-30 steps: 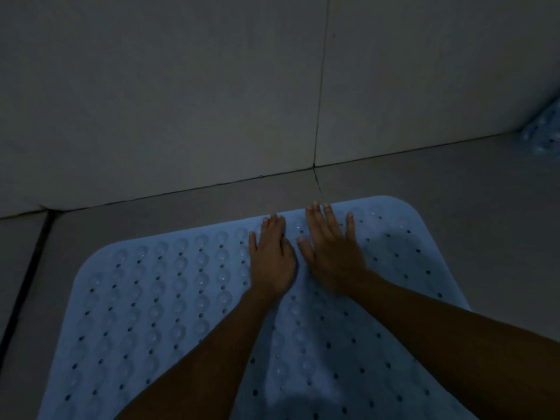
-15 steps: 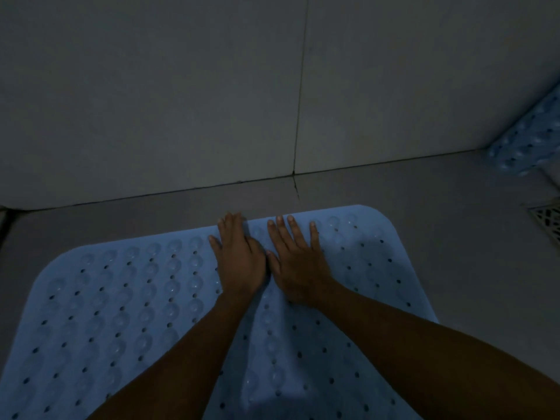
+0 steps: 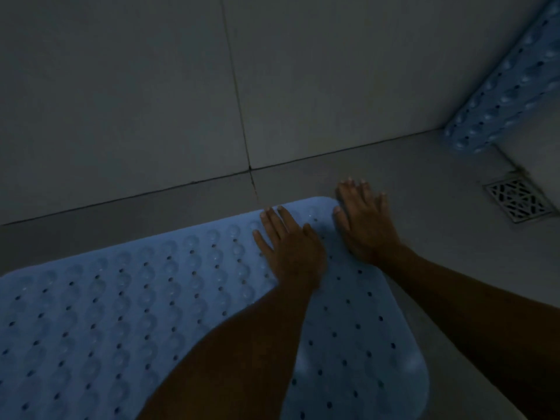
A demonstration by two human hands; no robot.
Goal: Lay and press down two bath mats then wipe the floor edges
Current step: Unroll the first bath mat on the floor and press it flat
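The light is very low from where I watch, so colours and fine texture are hard to read. The blue bath mat (image 3: 127,313) is cut off at the left and bottom edges of the view, and my forearms cover part of its near middle, so I cannot see its full outline. It lies flat on the tiled floor (image 3: 409,183) close to the wall (image 3: 121,86), its long axis running from the lower left toward the rounded far right corner, roughly along the wall line. A second blue mat (image 3: 503,95) is only partly in view at the upper right, cropped by the frame; it seems to lean up by the wall corner, though I cannot tell how it is folded. A square floor drain (image 3: 518,200) sits just below it, well apart from the first mat. My left hand (image 3: 288,247) lies palm down on the mat near its far right corner, fingers straight and slightly spread, holding nothing. My right hand (image 3: 366,225) is flat just beside it, fingers straight and a little apart, its palm over the mat's right edge and its fingertips reaching past the corner onto the bare floor.
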